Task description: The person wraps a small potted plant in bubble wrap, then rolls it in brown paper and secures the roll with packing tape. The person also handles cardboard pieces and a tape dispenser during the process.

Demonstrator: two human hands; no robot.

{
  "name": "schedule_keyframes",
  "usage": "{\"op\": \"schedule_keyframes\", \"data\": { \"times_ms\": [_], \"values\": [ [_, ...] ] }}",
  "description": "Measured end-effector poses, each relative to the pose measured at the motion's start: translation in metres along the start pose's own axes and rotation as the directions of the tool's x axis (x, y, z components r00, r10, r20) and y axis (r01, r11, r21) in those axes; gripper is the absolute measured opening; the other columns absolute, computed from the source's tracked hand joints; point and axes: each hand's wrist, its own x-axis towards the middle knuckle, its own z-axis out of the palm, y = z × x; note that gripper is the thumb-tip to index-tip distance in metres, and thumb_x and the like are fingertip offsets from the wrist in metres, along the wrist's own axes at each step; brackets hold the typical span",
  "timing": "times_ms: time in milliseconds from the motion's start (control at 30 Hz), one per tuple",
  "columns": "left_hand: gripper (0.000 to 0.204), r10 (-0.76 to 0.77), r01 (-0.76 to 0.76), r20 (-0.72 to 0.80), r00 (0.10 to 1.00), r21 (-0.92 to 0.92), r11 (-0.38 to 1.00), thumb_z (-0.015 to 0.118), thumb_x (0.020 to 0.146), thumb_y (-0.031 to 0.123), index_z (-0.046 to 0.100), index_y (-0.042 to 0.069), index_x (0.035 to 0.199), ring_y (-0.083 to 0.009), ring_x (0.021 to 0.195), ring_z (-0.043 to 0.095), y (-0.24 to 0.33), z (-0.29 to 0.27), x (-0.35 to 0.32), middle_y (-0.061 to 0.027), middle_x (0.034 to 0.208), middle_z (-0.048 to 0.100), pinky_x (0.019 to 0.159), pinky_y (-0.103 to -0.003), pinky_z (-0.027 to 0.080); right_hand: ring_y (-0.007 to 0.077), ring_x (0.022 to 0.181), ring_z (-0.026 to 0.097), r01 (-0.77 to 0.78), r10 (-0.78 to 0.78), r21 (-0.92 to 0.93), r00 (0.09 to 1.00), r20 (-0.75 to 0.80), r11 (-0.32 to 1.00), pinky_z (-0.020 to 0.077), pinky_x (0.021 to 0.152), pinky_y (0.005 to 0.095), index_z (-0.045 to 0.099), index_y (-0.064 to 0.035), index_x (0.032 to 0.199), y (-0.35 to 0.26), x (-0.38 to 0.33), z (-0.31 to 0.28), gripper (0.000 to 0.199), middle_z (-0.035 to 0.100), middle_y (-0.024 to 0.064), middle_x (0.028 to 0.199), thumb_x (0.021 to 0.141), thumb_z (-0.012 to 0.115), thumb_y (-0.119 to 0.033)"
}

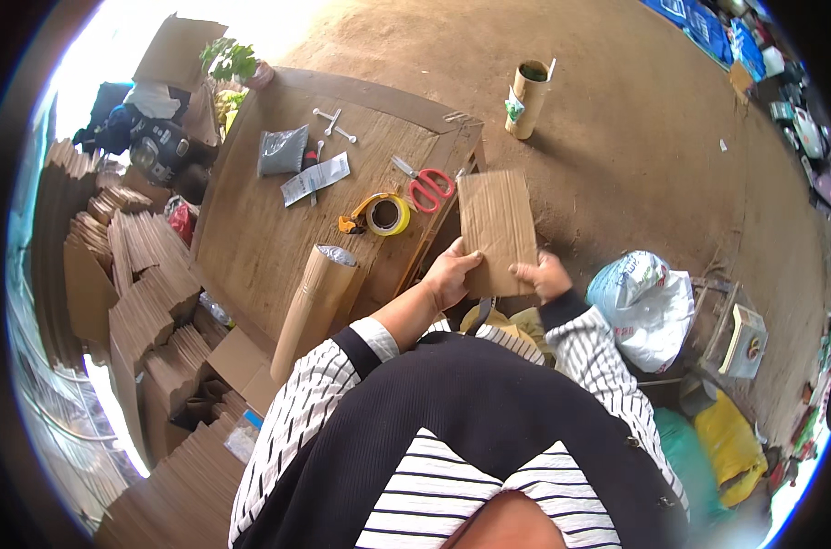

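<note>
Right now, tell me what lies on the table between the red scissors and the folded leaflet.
The head view shows a yellow tape roll between the red scissors and folded leaflet.

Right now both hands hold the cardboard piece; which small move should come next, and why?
Probably lower the cardboard piece onto the wooden table: the left hand and right hand pinch only its bottom edge, and it hangs beyond the table corner, beside the red scissors.

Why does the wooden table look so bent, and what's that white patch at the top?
Head view: the fisheye lens bows the wooden table and stacked cardboard toward the rim; daylight overexposes the top left; the cardboard sheet between left hand and right hand stays sharp.
</note>
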Motion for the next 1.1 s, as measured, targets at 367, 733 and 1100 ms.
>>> {"op": "schedule_keyframes", "data": {
  "times_ms": [367,733,1100],
  "values": [
    [0.033,-0.097,0.145,-0.515,0.852,0.054,0.988,0.057,0.093,0.008,0.050,0.004,0.125,-0.0154,0.089,0.064,-0.043,-0.141,-0.080,-0.0080,0.105,0.065,0.077,-0.028,0.052,0.0357,0.070,0.066,-0.086,-0.873,-0.979,-0.472,-0.121,0.182,0.0537,0.063,0.0435,0.063,0.0031,0.091,-0.295,0.118,-0.005,0.025,0.068,0.0179,0.084,0.079,0.070,-0.018],
    [0.036,-0.236,0.288,-0.480,0.845,0.037,0.957,0.053,0.097,0.012,0.047,0.002,0.131,-0.0131,0.095,0.060,-0.062,-0.186,-0.102,-0.0063,0.113,0.062,0.085,-0.028,0.049,0.0415,0.082,0.063,-0.162,-0.843,-0.963,0.468,-0.265,0.214,0.0496,0.071,0.0510,0.052,0.0029,0.112,-0.103,0.289,-0.049,0.027,0.064,0.0229,0.089,0.088,0.049,-0.007],
    [0.035,0.048,-0.026,-0.325,0.944,0.072,0.997,0.056,0.097,0.018,0.050,0.004,0.128,-0.0143,0.098,0.061,0.013,-0.204,-0.086,-0.0067,0.113,0.063,0.089,-0.029,0.048,0.0246,0.057,0.059,0.125,-0.389,-0.863,0.917,-0.088,0.489,0.0481,0.053,0.0380,0.055,-0.0019,0.092,-0.036,0.191,0.015,0.015,0.064,0.0132,0.073,0.082,0.063,-0.009]
  ]
}}
